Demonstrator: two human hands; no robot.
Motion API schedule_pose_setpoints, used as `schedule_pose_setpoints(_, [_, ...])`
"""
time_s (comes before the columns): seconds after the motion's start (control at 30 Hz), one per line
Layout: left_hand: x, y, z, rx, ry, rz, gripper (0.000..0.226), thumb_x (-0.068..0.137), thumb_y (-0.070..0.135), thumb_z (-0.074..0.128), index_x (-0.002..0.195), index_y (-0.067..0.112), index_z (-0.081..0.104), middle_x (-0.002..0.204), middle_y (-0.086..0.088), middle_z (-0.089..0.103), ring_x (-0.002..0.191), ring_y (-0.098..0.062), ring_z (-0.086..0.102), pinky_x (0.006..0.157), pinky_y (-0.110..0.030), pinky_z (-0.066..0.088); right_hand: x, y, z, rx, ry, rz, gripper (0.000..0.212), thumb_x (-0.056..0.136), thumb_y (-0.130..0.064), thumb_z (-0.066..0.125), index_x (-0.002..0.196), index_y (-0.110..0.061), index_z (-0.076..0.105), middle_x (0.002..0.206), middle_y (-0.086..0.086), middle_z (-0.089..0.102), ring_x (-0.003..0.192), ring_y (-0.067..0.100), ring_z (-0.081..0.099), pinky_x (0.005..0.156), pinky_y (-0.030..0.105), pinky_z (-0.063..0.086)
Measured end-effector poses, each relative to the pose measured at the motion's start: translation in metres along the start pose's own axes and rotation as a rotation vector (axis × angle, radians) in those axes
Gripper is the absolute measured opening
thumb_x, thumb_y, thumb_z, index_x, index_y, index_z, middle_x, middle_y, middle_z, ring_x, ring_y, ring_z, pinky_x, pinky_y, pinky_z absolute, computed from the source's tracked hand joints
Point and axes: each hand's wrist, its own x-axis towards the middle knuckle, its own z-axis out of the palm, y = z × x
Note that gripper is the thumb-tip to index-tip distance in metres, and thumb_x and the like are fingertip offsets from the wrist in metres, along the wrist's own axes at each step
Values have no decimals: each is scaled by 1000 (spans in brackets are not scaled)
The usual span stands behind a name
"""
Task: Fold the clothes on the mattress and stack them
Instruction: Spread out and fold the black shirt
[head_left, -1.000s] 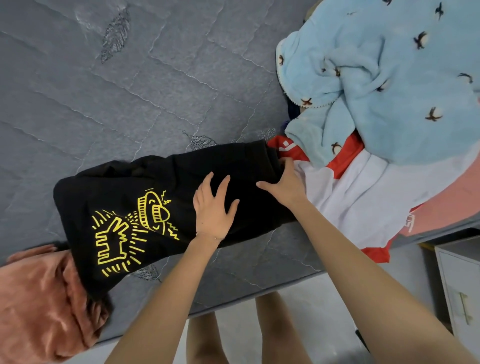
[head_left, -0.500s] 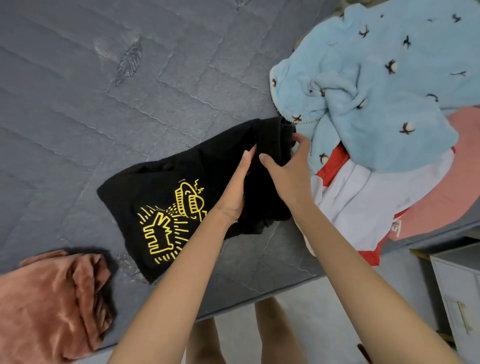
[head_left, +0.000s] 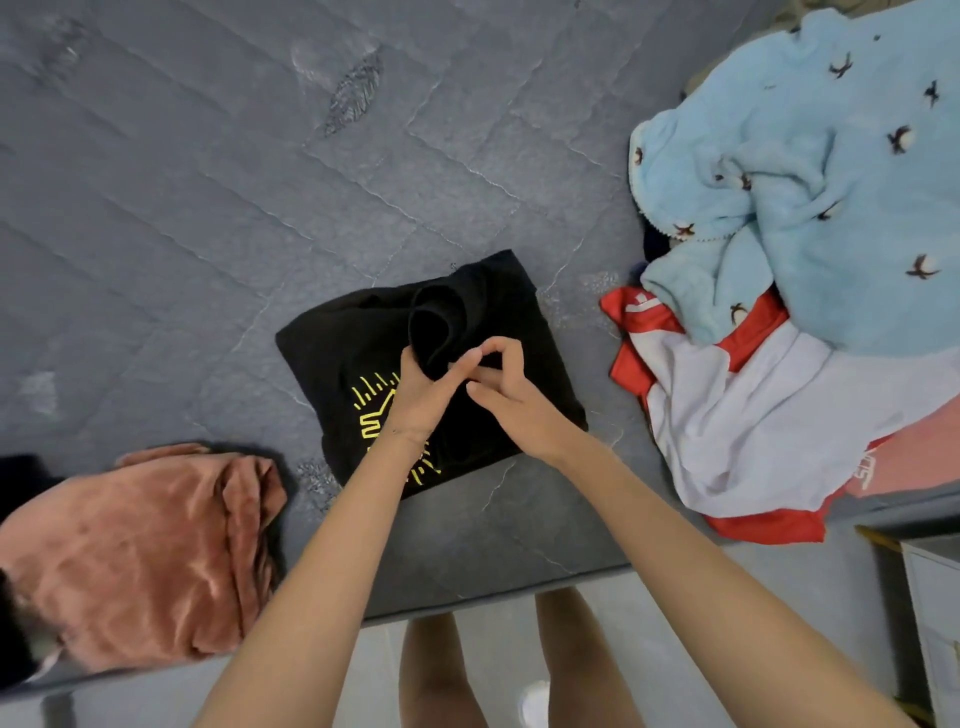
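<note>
Black shirt (head_left: 332, 353) now doubled over, left hand (head_left: 415, 402), right hand (head_left: 522, 410) gripping fold

Left hand (head_left: 415, 402), right hand (head_left: 519, 410) on black shirt (head_left: 332, 353)

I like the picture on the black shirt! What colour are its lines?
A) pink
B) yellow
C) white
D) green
B: the drawing on the black shirt is made of bright yellow lines, partly hidden under the left hand.
</note>
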Motion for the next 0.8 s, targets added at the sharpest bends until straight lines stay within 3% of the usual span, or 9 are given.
schedule_pose_setpoints(0.13, [-1,-17,-18,-98,115,53,45,92,28,64,134,18,50,122,3,62,112,-10,58,96,-28,48,10,0,13,-150,238,-68,47,98,-8,51,136,-24,28,121,-3,63,112,9,59,98,21,43])
schedule_pose_setpoints(0.23, [-8,-21,-42,-135,185,147,35,94,28,61,129,24,54,118,11,62,106,6,59,89,-13,47,22,3,10,-460,392,-115,59,93,-16,63,145,-18,35,131,2,56,125,20,47,106,27,33])
schedule_pose_setpoints(0.37, [-11,-31,-86,-94,380,213,21,95,26,60,115,28,57,105,21,61,94,12,59,76,-1,44,36,16,12,-786,337,-69,77,90,-40,65,154,-25,26,159,4,29,148,27,17,121,42,15])
schedule_pose_setpoints(0.5, [-9,-54,-110,62,450,184,19,96,26,59,114,23,55,102,16,59,93,8,56,75,1,39,43,31,29,-881,257,24,89,86,-53,65,155,-38,12,165,4,2,151,29,-4,122,49,5])
schedule_pose_setpoints(0.57, [-9,-68,-113,133,525,133,25,96,26,58,117,14,56,107,6,61,101,-9,61,82,-12,42,47,40,37,-943,210,51,91,86,-55,64,155,-39,8,165,4,-6,151,29,-9,121,50,1])
schedule_pose_setpoints(0.63, [-11,-79,-112,261,576,143,43,95,20,59,135,10,47,127,-6,57,121,-25,54,98,-27,42,51,49,42,-1002,169,85,92,86,-57,63,156,-39,5,164,4,-12,150,30,-13,121,50,-1])
schedule_pose_setpoints(0.7, [-14,-85,-107,468,606,247,65,92,16,63,148,9,31,147,-19,38,137,-31,37,114,-39,31,53,57,44,-1067,136,109,90,87,-58,61,156,-39,5,164,4,-16,150,30,-15,121,51,-2])
schedule_pose_setpoints(0.8, [-13,-86,-96,836,535,488,63,95,27,56,151,19,29,156,-21,21,145,-36,19,118,-47,18,56,61,44,-1045,200,48,86,88,-56,61,156,-35,14,164,4,-10,151,29,-11,122,51,2])
